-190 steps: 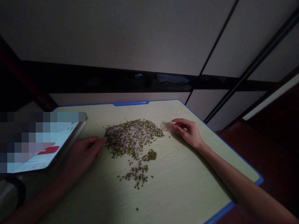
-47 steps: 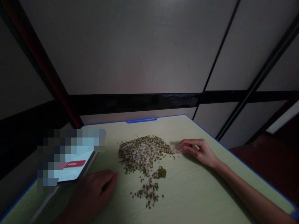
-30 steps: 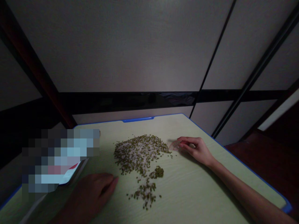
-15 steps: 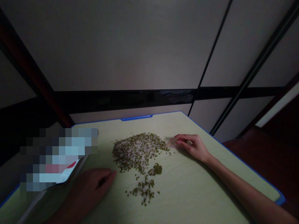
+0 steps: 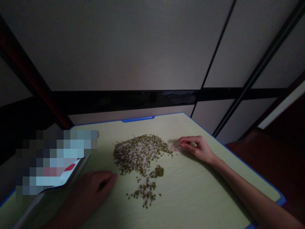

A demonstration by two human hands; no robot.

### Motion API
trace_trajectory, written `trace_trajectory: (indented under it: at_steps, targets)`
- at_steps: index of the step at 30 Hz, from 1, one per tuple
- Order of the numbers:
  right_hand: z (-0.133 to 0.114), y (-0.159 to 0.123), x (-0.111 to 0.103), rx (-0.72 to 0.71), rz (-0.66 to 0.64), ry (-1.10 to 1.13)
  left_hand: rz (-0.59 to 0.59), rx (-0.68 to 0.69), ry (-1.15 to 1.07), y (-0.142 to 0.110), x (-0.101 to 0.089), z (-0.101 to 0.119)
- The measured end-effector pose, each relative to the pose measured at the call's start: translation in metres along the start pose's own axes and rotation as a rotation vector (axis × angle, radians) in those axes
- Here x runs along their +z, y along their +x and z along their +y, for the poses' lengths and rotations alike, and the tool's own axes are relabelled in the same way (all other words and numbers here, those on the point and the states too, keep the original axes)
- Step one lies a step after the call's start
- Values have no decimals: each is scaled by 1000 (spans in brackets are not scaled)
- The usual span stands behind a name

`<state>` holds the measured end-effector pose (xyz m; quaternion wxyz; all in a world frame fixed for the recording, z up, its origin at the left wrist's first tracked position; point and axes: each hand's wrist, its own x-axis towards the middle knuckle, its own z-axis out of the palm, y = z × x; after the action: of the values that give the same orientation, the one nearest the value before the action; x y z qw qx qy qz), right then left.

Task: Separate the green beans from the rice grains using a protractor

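A heap of green beans mixed with white grains (image 5: 139,151) lies in the middle of a pale table (image 5: 190,190) with a blue rim. A small clump of green beans (image 5: 158,171) and a looser scatter (image 5: 145,192) lie nearer me. My left hand (image 5: 91,189) rests flat on the table, fingers stretched toward the heap, holding nothing. My right hand (image 5: 196,148) lies at the heap's right edge, its fingers curled over a small clear, pinkish thing (image 5: 175,145) that I cannot name.
A lit tablet (image 5: 53,171), its screen partly blurred, lies at the table's left beside my left hand. A dark rail (image 5: 143,98) and grey wall panels stand behind the table. A dark reddish floor (image 5: 274,159) lies to the right.
Over the last seconds the view tilted up and shifted. My left hand drew back from the heap's edge toward me. My right hand stayed at the heap's right side.
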<state>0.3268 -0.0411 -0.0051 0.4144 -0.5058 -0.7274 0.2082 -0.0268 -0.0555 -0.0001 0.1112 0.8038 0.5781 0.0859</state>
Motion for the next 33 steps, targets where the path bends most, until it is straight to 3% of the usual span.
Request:
trace_trajectory:
  at_steps: [12, 33]
  targets:
    - [-4, -1, -5, -15, -66, 4, 6, -18, -11, 0, -1, 1]
    - [-2, 1, 6, 12, 50, -27, 39, -29, -49, -1, -2, 4]
